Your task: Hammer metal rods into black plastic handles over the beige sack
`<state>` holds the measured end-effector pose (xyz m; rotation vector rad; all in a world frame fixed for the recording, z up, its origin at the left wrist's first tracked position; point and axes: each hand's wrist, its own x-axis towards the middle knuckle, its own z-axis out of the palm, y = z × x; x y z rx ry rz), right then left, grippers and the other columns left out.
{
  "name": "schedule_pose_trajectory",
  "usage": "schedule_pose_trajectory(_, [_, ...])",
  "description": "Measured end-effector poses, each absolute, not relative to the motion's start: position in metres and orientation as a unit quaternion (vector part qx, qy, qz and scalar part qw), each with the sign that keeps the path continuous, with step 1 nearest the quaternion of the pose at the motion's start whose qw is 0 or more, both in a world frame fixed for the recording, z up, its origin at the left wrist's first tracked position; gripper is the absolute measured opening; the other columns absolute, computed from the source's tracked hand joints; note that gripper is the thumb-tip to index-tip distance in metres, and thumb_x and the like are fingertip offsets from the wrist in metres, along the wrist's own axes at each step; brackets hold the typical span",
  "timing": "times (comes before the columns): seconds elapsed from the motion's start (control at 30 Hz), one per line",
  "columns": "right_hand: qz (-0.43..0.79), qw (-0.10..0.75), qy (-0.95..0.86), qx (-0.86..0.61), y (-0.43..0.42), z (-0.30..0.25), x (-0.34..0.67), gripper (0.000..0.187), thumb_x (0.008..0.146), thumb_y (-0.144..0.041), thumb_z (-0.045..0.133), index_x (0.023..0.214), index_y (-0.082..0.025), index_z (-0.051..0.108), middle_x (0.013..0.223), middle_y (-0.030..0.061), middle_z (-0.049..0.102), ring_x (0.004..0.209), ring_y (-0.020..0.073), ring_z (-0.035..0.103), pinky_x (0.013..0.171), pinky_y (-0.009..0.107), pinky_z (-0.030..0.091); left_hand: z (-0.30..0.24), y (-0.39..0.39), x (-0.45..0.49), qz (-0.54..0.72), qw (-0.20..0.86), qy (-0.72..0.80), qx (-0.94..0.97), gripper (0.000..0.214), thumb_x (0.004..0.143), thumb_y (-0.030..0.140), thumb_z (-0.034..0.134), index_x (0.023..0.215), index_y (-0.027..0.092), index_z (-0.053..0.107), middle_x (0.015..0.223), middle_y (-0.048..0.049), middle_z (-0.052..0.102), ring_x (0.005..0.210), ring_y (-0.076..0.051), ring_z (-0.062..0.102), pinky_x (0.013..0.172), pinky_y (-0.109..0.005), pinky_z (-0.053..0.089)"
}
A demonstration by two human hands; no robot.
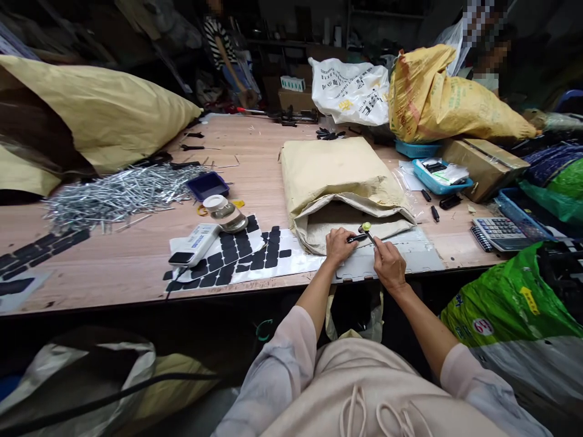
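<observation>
My left hand (339, 244) is closed around a small dark, slim piece (356, 238) that points to the right. My right hand (390, 262) grips a thin-shafted tool like a small hammer (366, 227), with a rounded yellow-green end lying close to the dark piece. Whether the two touch I cannot tell. Both hands are at the table's front edge, over a pale grey sheet (410, 258). Just beyond them lies a tan paper sack (332, 164), its open mouth towards me.
On the left are a heap of metal rods (122, 194), a dark blue tray (208, 186), a glass jar (226, 213) and a white device (195, 244). To the right stand a calculator (501, 233), a blue basket (441, 176) and a green sack (510, 297). A person (223, 48) is behind the table.
</observation>
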<state>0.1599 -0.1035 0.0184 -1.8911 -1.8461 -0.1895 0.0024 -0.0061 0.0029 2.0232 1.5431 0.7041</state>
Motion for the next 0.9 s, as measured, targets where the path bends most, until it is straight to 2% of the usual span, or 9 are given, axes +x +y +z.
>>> schedule_pose_trajectory(0.1, [-0.062, 0.227, -0.697, -0.677, -0.105, 0.013, 0.156, 0.039, 0.098, -0.02, 0.045, 0.134, -0.021, 0.062, 0.097, 0.0078, 0.066, 0.094, 0.021, 0.057, 0.079, 0.027, 0.042, 0.004, -0.007, 0.003, 0.253, 0.241, 0.573, 0.741, 0.023, 0.081, 0.032, 0.07, 0.103, 0.033, 0.075, 0.102, -0.0004, 0.068, 0.109, -0.024, 0.05, 0.096, -0.039, 0.035])
schedule_pose_trajectory(0.33, [-0.088, 0.265, -0.649, -0.708, -0.079, 0.001, 0.182, 0.038, 0.095, -0.019, 0.051, 0.13, -0.023, 0.065, 0.096, 0.0069, 0.065, 0.089, 0.0208, 0.056, 0.07, 0.029, 0.038, -0.002, -0.008, 0.002, 0.254, 0.228, 0.567, 0.75, 0.02, 0.08, 0.034, 0.071, 0.099, 0.031, 0.076, 0.102, -0.0015, 0.068, 0.108, -0.025, 0.051, 0.095, -0.041, 0.038])
schedule_pose_trajectory(0.6, [-0.172, 0.149, -0.639, -0.735, -0.062, -0.01, 0.196, 0.035, 0.098, -0.018, 0.047, 0.13, -0.016, 0.063, 0.092, 0.0096, 0.064, 0.078, 0.0211, 0.054, 0.063, 0.032, 0.032, 0.002, -0.011, 0.0, 0.281, 0.24, 0.549, 0.75, 0.02, 0.079, 0.034, 0.074, 0.098, 0.03, 0.076, 0.098, -0.001, 0.068, 0.106, -0.024, 0.052, 0.096, -0.041, 0.038])
schedule_pose_trajectory(0.77, [-0.175, 0.137, -0.644, -0.732, -0.063, -0.012, 0.194, 0.036, 0.098, -0.018, 0.045, 0.131, -0.015, 0.061, 0.093, 0.0105, 0.063, 0.079, 0.0223, 0.054, 0.063, 0.033, 0.033, 0.011, -0.064, -0.016, 0.344, 0.198, 0.467, 0.79, 0.02, 0.079, 0.034, 0.075, 0.099, 0.028, 0.076, 0.107, -0.0043, 0.066, 0.107, -0.023, 0.053, 0.098, -0.04, 0.039])
schedule_pose_trajectory(0.9, [-0.162, 0.127, -0.644, -0.737, -0.064, -0.011, 0.194, 0.039, 0.097, -0.016, 0.046, 0.133, -0.015, 0.058, 0.095, 0.0121, 0.062, 0.083, 0.0231, 0.054, 0.065, 0.032, 0.034, -0.005, -0.127, -0.034, 0.333, 0.158, 0.391, 0.843, 0.024, 0.081, 0.034, 0.074, 0.104, 0.028, 0.074, 0.115, -0.0057, 0.063, 0.11, -0.024, 0.052, 0.099, -0.041, 0.039])
